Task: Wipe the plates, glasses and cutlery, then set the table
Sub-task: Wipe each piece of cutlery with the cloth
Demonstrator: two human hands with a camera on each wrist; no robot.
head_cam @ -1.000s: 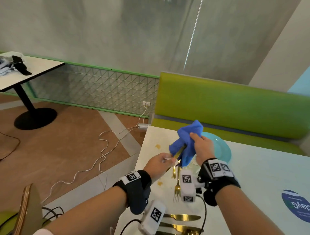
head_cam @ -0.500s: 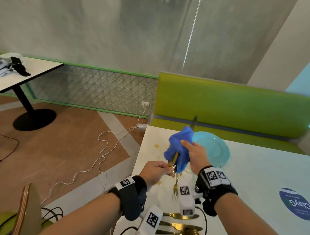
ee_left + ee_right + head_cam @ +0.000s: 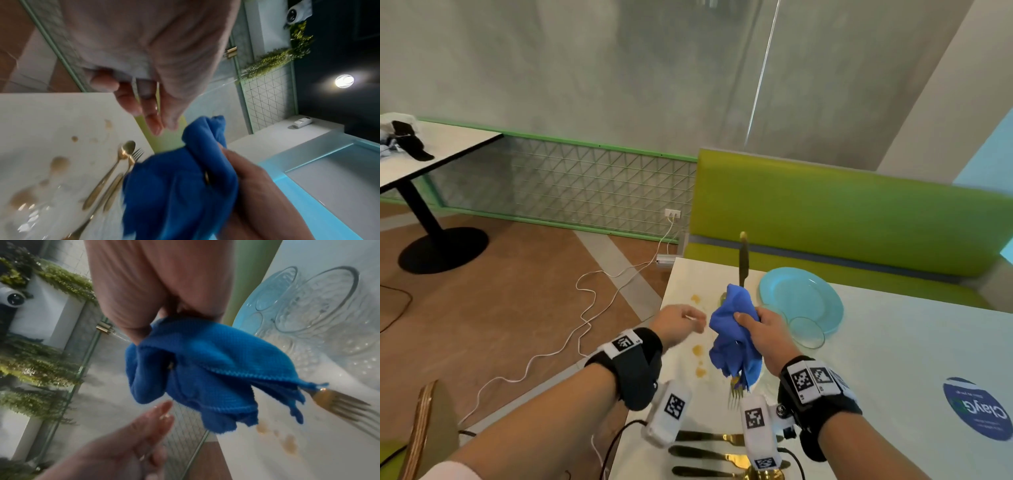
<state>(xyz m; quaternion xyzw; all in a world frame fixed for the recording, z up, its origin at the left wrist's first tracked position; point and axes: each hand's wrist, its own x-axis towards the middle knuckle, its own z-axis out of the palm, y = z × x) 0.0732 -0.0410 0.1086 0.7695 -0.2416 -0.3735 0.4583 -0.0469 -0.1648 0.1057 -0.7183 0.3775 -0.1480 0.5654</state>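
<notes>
On each wrist we wear a black strap with a white band that carries square black-and-white code markers. Under each wrist hangs a small white camera box with the same kind of marker, and a thin black cable runs from it. Near the left elbow we see a pale sleeve edge.

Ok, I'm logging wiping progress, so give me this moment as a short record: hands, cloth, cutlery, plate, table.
left hand: open, beside the cloth, holding nothing
right hand: grips the blue cloth
knife: sticks up out of the cloth's top
fork: tines show below the cloth
plate: teal, on the table, glasses beside it
table: yellowish stains; more gold cutlery at the near edge
</notes>
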